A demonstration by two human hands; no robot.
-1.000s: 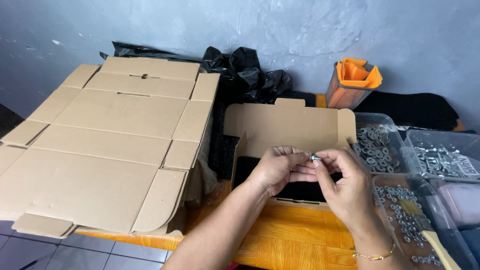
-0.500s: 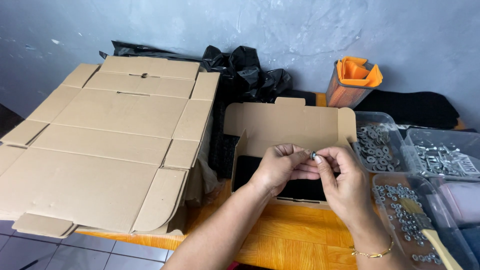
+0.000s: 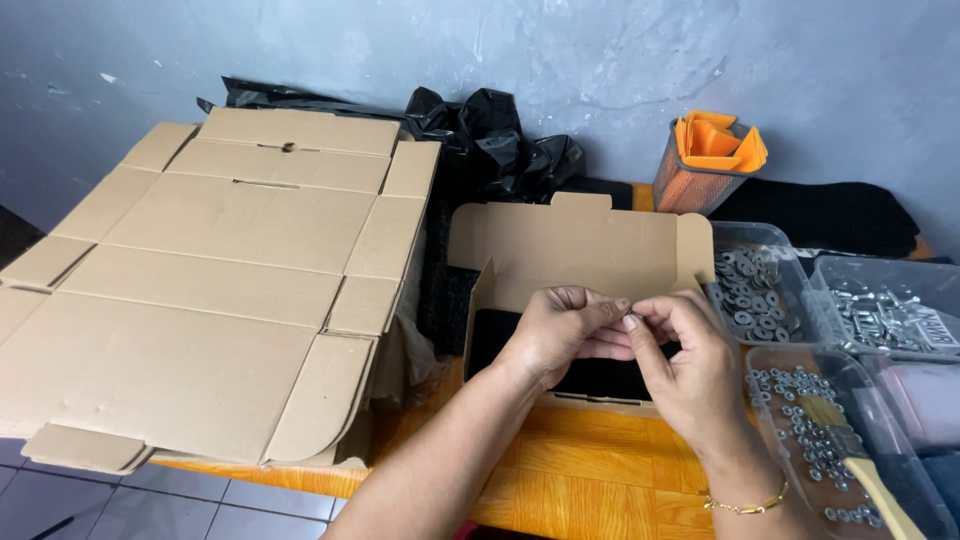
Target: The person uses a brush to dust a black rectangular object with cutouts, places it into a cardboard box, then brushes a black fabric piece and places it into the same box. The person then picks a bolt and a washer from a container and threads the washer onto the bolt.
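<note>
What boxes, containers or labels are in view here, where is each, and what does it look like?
Flattened cardboard box: left, large, brown.
Small open cardboard box: centre, under both hands, brown, dark inside.
Clear plastic tubs: right, holding metal washers and nuts.
White label: on far-right tub.
Orange mesh holder: rear, by wall.

Grey-blue plaster wall (image 3: 560, 60) fills upper frame, mottled, pale scuffs. Orange-stained wooden table (image 3: 570, 480) lower centre, grain visible. Grey tiled floor (image 3: 110, 500) at lower left corner, pale grout lines. Light soft, even, daylight-like; shadows faint. Dark gap at far left edge.
</note>
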